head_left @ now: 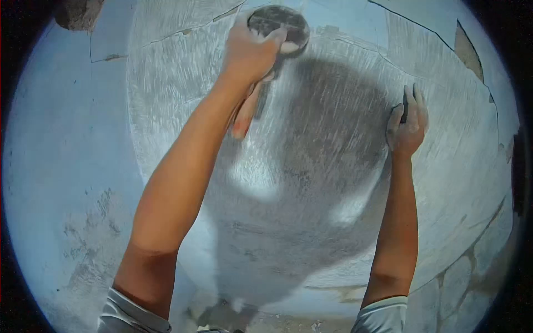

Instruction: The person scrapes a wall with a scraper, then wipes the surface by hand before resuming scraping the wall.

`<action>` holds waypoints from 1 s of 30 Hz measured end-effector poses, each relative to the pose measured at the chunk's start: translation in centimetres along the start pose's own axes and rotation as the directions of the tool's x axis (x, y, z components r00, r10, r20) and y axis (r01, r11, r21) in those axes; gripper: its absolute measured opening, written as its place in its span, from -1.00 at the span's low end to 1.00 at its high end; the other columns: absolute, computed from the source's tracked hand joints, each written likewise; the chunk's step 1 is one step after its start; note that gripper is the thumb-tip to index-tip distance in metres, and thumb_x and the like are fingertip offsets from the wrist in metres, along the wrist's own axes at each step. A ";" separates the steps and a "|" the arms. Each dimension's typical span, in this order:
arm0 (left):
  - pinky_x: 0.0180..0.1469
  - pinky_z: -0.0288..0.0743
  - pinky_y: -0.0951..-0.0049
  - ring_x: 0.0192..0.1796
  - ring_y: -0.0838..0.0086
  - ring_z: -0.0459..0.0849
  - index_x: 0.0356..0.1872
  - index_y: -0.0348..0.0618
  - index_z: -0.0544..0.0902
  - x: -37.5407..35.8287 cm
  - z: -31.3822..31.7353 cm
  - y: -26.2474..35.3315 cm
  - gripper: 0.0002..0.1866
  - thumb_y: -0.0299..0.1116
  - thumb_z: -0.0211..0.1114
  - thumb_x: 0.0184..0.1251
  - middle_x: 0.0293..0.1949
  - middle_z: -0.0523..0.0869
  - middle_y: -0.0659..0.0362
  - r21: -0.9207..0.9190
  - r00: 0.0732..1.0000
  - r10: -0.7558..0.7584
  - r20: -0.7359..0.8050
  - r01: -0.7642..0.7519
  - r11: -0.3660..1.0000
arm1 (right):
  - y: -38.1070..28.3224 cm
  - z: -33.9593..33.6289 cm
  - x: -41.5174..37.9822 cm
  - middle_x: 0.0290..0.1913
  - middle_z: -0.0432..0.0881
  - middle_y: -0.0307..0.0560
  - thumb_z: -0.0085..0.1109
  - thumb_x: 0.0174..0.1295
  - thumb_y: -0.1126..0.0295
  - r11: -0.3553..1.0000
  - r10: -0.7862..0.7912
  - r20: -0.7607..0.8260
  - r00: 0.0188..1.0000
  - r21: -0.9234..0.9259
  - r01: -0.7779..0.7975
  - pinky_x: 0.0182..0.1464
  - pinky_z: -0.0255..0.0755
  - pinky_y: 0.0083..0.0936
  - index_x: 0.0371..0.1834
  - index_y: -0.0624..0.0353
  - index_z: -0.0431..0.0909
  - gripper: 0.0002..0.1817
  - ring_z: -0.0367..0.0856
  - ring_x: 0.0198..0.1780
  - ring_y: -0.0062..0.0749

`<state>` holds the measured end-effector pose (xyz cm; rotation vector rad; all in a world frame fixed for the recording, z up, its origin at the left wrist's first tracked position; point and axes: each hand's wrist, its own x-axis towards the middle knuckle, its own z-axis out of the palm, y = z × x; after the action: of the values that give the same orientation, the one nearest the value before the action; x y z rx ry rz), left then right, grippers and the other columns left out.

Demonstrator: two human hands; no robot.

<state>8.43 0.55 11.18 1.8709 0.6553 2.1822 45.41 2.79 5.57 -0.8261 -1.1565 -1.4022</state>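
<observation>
My left hand (251,53) is raised near the top of the view, its fingers closed on a round-faced hand tool. Its dark, dusty round disc (280,22) lies against the scraped wall (183,111), and my thumb rests over the disc. Below my wrist a wooden-looking handle (246,119) with a reddish end sticks out. Where it joins the disc is hidden by my hand. To the right, my right hand (408,125) holds nothing. Its dusty fingers point up and apart, resting at the wall.
Blue paint (50,139) covers the wall on the left, with a rough bare patch (94,238) low down. Cracks run along the top and right, with chipped plaster (468,50) at the upper right. A large shadow (333,122) falls between my arms. Floor shows at the bottom.
</observation>
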 end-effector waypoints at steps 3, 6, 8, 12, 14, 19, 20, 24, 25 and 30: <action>0.02 0.65 0.30 0.01 0.28 0.76 0.41 -0.37 0.50 0.2 -0.1 0.2 -0.32 -0.25 0.51 0.36 0.00 0.77 -0.01 0.032 0.999 0.039 -0.030 -0.038 0.999 | 0.2 0.3 0.1 0.46 0.66 0.08 0.12 0.48 0.30 0.999 -0.035 -0.020 0.999 0.012 0.035 0.58 0.30 -0.03 0.37 0.09 0.70 -0.55 0.59 0.49 0.03; 0.11 0.68 0.34 0.04 0.32 0.80 0.48 -0.28 0.49 -1.8 -2.1 -4.9 -0.31 -0.23 0.50 0.41 0.05 0.81 -0.02 0.265 0.953 0.294 -0.078 -0.264 0.927 | 0.4 0.0 -0.2 0.46 0.65 0.08 0.10 0.50 0.27 0.999 -0.046 -0.006 0.999 -0.002 0.046 0.57 0.33 -0.04 0.36 0.09 0.70 -0.56 0.58 0.50 0.04; 0.25 0.63 0.33 0.12 0.28 0.80 0.49 -0.28 0.48 -3.5 -2.9 -5.7 -0.30 -0.22 0.50 0.41 0.12 0.81 -0.07 0.263 0.956 0.279 -0.096 -0.246 0.933 | 0.6 0.3 -0.2 0.46 0.65 0.08 0.09 0.51 0.26 0.998 -0.057 -0.023 0.998 -0.018 0.057 0.56 0.34 -0.03 0.36 0.09 0.70 -0.56 0.59 0.49 0.05; 0.22 0.65 0.30 0.06 0.30 0.80 0.49 -0.33 0.46 1.4 -0.9 -0.8 -0.29 -0.26 0.49 0.41 0.08 0.81 -0.07 0.295 0.969 0.245 -0.022 -0.227 0.928 | 0.0 0.2 -0.1 0.45 0.67 0.07 0.08 0.52 0.23 0.999 -0.035 -0.020 0.999 0.004 0.035 0.55 0.35 -0.02 0.36 0.08 0.71 -0.56 0.60 0.48 0.05; 0.30 0.60 0.17 0.18 0.05 0.81 0.50 -0.46 0.36 1.5 -0.6 -0.5 -0.24 -0.33 0.44 0.36 0.08 0.80 -0.20 0.261 0.977 0.211 -0.041 -0.193 0.946 | 0.6 0.4 0.0 0.44 0.67 0.06 0.08 0.53 0.22 0.999 -0.052 -0.030 0.998 0.008 0.052 0.55 0.35 -0.02 0.35 0.08 0.71 -0.56 0.60 0.48 0.05; 0.36 0.56 0.26 0.22 0.20 0.78 0.53 -0.41 0.37 -5.1 -1.8 -4.5 -0.27 -0.36 0.43 0.42 0.15 0.79 -0.10 0.292 0.932 0.356 -0.065 -0.323 0.900 | 1.0 0.5 -0.5 0.44 0.68 0.06 0.08 0.54 0.20 0.998 -0.062 -0.031 0.998 -0.004 0.062 0.54 0.35 0.00 0.37 0.08 0.70 -0.56 0.60 0.49 0.04; 0.36 0.56 0.30 0.22 0.28 0.78 0.53 -0.39 0.39 -5.1 -1.8 -4.8 -0.29 -0.37 0.44 0.44 0.16 0.79 -0.06 0.327 0.922 0.379 -0.077 -0.336 0.883 | 1.0 0.6 -0.2 0.44 0.68 0.05 0.08 0.54 0.20 0.998 -0.062 -0.032 0.998 -0.004 0.062 0.54 0.35 0.00 0.37 0.08 0.69 -0.56 0.60 0.49 0.04; 0.34 0.58 0.13 0.23 -0.05 0.78 0.57 -0.45 0.26 1.5 0.1 -0.4 -0.16 -0.31 0.43 0.36 0.12 0.75 -0.28 0.425 0.973 0.229 -0.039 -0.192 0.885 | 0.4 0.4 -0.2 0.44 0.68 0.04 0.11 0.52 0.22 0.999 -0.041 -0.032 0.999 0.008 0.041 0.56 0.34 -0.01 0.37 0.07 0.69 -0.56 0.59 0.50 0.02; 0.28 0.61 0.11 0.18 -0.12 0.79 0.57 -0.45 0.26 2.4 0.8 -1.0 -0.14 -0.28 0.44 0.35 0.08 0.74 -0.33 0.423 0.924 0.369 -0.102 -0.295 0.857 | 0.4 0.5 -0.2 0.44 0.68 0.03 0.11 0.52 0.23 0.999 -0.040 -0.037 0.999 0.012 0.040 0.57 0.33 -0.01 0.37 0.06 0.69 -0.56 0.59 0.50 0.01; 0.28 0.60 0.16 0.18 0.06 0.80 0.45 -0.36 0.42 -4.1 -1.4 -2.7 -0.30 -0.34 0.50 0.36 0.10 0.78 -0.19 0.327 0.952 0.300 -0.058 -0.266 0.907 | 0.7 0.3 -0.3 0.45 0.67 0.03 0.13 0.49 0.26 0.998 -0.057 -0.027 0.998 0.007 0.057 0.58 0.32 -0.01 0.37 0.06 0.69 -0.56 0.58 0.51 0.01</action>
<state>7.42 0.92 6.19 2.1341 0.8437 2.4993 46.12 3.22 5.56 -0.7723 -1.1723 -1.4504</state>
